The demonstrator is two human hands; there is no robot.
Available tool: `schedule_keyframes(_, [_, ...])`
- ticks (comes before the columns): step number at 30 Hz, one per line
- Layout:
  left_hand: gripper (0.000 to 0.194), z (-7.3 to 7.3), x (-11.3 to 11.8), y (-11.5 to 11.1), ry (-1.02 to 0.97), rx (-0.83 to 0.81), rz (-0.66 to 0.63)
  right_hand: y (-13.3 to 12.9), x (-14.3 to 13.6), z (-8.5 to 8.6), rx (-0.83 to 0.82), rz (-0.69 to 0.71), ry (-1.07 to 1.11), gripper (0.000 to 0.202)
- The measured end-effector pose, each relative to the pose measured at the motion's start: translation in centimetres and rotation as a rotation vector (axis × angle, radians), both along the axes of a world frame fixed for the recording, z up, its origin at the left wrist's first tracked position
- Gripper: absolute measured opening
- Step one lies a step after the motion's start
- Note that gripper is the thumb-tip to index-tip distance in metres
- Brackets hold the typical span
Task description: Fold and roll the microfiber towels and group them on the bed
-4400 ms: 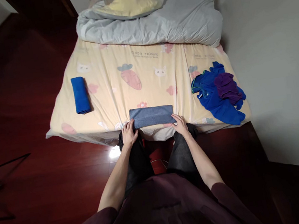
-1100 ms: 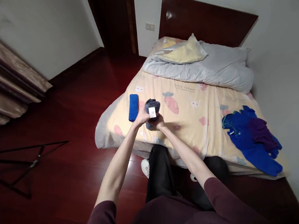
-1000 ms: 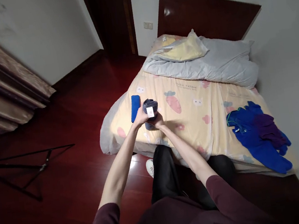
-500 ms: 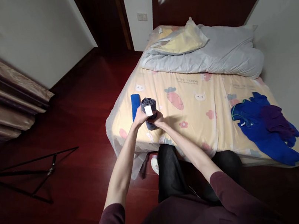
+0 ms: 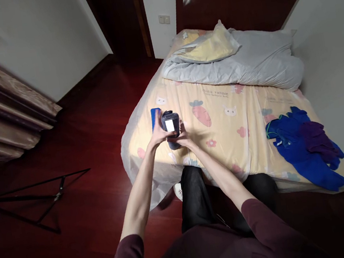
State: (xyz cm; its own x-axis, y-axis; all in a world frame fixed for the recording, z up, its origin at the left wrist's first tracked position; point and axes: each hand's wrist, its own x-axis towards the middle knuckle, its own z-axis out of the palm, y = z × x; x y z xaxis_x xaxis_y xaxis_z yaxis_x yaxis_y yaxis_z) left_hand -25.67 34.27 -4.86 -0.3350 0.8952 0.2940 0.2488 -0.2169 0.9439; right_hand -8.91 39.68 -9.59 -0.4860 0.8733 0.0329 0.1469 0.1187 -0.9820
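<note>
Between my hands stands a dark grey cloth folded into a thick bundle (image 5: 170, 118), its layered edge facing up and a white label on its near side. My left hand (image 5: 159, 133) holds its left side, thumb across the front below the label and fingers raised, slightly blurred. From the right, my right hand (image 5: 183, 136) grips the lower part, with some fingers hidden behind the cloth. More dark grey cloth shows below the hands; whether it is a separate piece I cannot tell. A folded blue cloth (image 5: 155, 115) lies just behind my left hand, partly covered by it.
The bed (image 5: 225, 138) has a yellow patterned sheet. Crumpled blue clothing (image 5: 306, 160) with a purple cloth (image 5: 318, 138) on it lies at the right. A grey quilt (image 5: 209, 74) and a pillow (image 5: 216, 47) lie near the headboard. Black stand legs (image 5: 27, 197) are on the left floor.
My left hand's fingers have lifted and opened out along the bundle's left side, now covering more of the blue cloth. The bundle has barely moved; my right hand has shifted slightly.
</note>
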Motion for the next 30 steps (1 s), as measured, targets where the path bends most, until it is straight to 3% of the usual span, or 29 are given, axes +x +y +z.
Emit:
schedule_keyframes(4, [0.134,-2.0,-5.6,-3.5,-0.098,0.003,0.316,1.3,5.3,-2.0,-0.015,-0.186,0.012,0.118])
schedule_keyframes(8, [0.138,-3.2,-9.2,-6.2,0.054,-0.051,0.4,2.0,9.3,-3.8,0.027,-0.293,-0.006,0.122])
schedule_keyframes(13, [0.138,-2.1,-8.9,-5.5,0.079,-0.04,0.382,2.2,9.5,-3.9,0.035,-0.295,0.045,0.118])
schedule_keyframes(16, [0.132,-1.3,-7.1,-4.6,0.087,-0.016,0.335,2.1,9.0,-3.1,0.017,-0.28,0.095,0.113])
schedule_keyframes(18, [0.122,-1.4,-5.1,-3.7,0.195,-0.033,0.236,1.2,9.2,-2.7,-0.025,-0.261,0.115,0.107])
schedule_keyframes(22, [0.085,-3.5,1.2,-0.5,0.575,-0.208,-0.09,-3.8,13.1,-2.9,-0.176,-0.083,0.163,0.091])
schedule_keyframes(26, [0.06,-6.6,6.9,3.2,0.911,-0.424,-0.314,-12.5,22.7,-3.4,-0.281,0.083,0.054,0.066])
schedule_keyframes(28, [0.05,-7.7,7.8,4.3,1.062,-0.505,-0.339,-17.4,29.2,-3.2,-0.239,0.025,-0.081,0.058])
schedule_keyframes(30, [0.041,-8.6,7.0,4.9,1.169,-0.55,-0.33,-22.1,35.9,-2.8,-0.228,-0.221,-0.193,0.05])
